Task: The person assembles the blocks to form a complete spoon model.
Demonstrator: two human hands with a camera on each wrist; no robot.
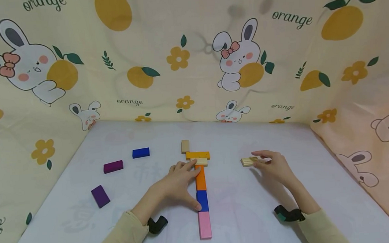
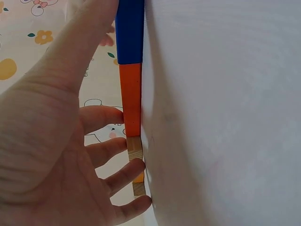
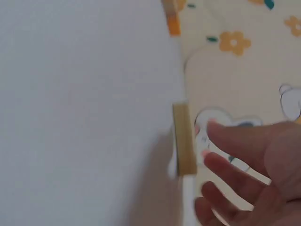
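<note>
A straight line of blocks runs away from me in the head view: a pink block (image 1: 204, 225), a blue block (image 1: 202, 201), an orange block (image 1: 201, 180). Beyond it, a plain wooden block (image 1: 201, 163) and a yellow-orange block (image 1: 197, 156) lie crosswise. My left hand (image 1: 172, 183) spreads along the line's left side, thumb at the blue block and fingertips at the orange and wooden ones. To the right, my right hand (image 1: 276, 166) hovers beside a loose wooden block (image 1: 247, 162); in the right wrist view its fingers (image 3: 235, 176) stand apart from that block.
Another wooden block (image 1: 185, 146) lies at the far end of the line. Toward the left are a dark blue block (image 1: 140, 153), a magenta block (image 1: 113, 166) and a purple block (image 1: 101, 196). A printed cloth (image 1: 199, 81) rises behind the white table (image 1: 246, 221).
</note>
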